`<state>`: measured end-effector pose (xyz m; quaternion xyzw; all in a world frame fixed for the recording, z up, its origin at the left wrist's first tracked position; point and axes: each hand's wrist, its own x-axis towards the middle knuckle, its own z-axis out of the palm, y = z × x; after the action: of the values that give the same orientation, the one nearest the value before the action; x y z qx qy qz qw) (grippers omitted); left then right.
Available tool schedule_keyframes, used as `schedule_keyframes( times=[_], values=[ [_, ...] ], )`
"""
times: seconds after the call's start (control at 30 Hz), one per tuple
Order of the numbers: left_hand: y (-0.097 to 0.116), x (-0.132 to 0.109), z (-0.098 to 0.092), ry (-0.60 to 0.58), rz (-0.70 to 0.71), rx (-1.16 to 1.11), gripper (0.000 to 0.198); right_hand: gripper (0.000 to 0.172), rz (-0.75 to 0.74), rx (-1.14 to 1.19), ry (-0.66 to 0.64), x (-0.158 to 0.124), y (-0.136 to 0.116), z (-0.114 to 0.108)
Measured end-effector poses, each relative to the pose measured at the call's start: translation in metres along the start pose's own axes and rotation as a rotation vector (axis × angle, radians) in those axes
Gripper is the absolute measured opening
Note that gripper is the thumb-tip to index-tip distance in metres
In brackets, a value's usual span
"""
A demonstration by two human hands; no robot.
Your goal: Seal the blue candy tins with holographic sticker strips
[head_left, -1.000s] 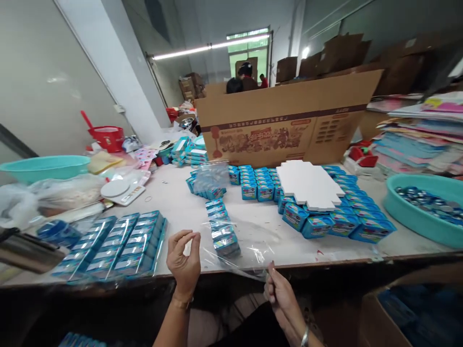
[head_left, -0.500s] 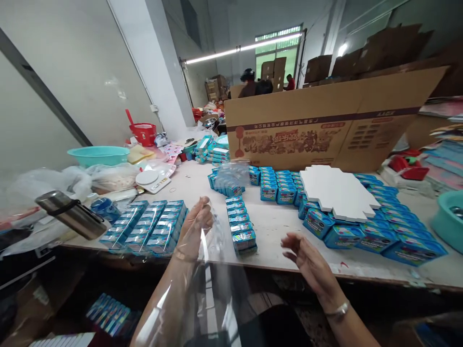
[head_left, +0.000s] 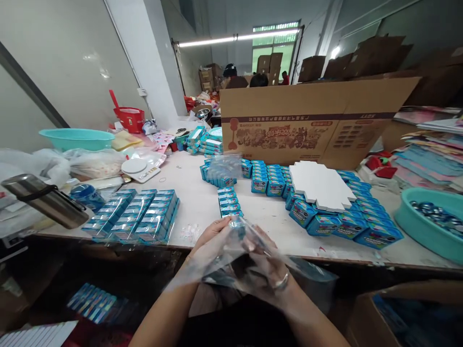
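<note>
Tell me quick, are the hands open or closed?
Left hand: at the clear film; open or closed cannot be told.
Right hand: blurred behind that film; also cannot be told.

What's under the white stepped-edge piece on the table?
Blue boxes: printed fronts show along the near edge of the white piece, and more boxes stick out to its right. Whatever lies directly beneath is covered, so the count there can't be told.

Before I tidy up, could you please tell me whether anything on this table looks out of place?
The white step-edged board lies oddly atop the blue boxes at right, covering some. The cardboard carton behind looks inverted: its print appears upside down.
</note>
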<state>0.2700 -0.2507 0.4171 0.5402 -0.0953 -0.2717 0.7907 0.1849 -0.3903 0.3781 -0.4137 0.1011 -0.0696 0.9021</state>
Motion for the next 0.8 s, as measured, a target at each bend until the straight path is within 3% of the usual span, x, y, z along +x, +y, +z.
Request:
schedule_keyframes(
  times=[0.13,0.2,0.33,0.5,0.6,0.8],
  values=[
    [-0.029,-0.021,-0.009,-0.249,-0.365,-0.152,0.028,0.039,0.008,0.083,0.029,0.004,0.001,-0.022],
    [-0.047,-0.031,-0.016,-0.27,-0.413,-0.238,0.029,0.036,0.042,0.083,0.028,0.0,0.009,-0.03],
    [-0.065,-0.033,-0.032,-0.069,-0.215,-0.194,0.041,0.042,0.113,-0.056,-0.027,-0.005,0.023,-0.039],
    [-0.044,0.002,-0.038,0.122,0.057,0.034,0.052,0.047,0.002,-0.107,0.015,0.03,0.012,-0.035],
    [-0.041,0.022,-0.038,0.16,0.09,0.085,0.056,0.051,-0.049,-0.126,0.062,0.055,0.009,-0.033],
    [-0.071,0.032,-0.039,0.232,0.076,0.113,0.065,0.056,-0.102,-0.216,0.176,0.064,0.03,-0.029]
  ],
)
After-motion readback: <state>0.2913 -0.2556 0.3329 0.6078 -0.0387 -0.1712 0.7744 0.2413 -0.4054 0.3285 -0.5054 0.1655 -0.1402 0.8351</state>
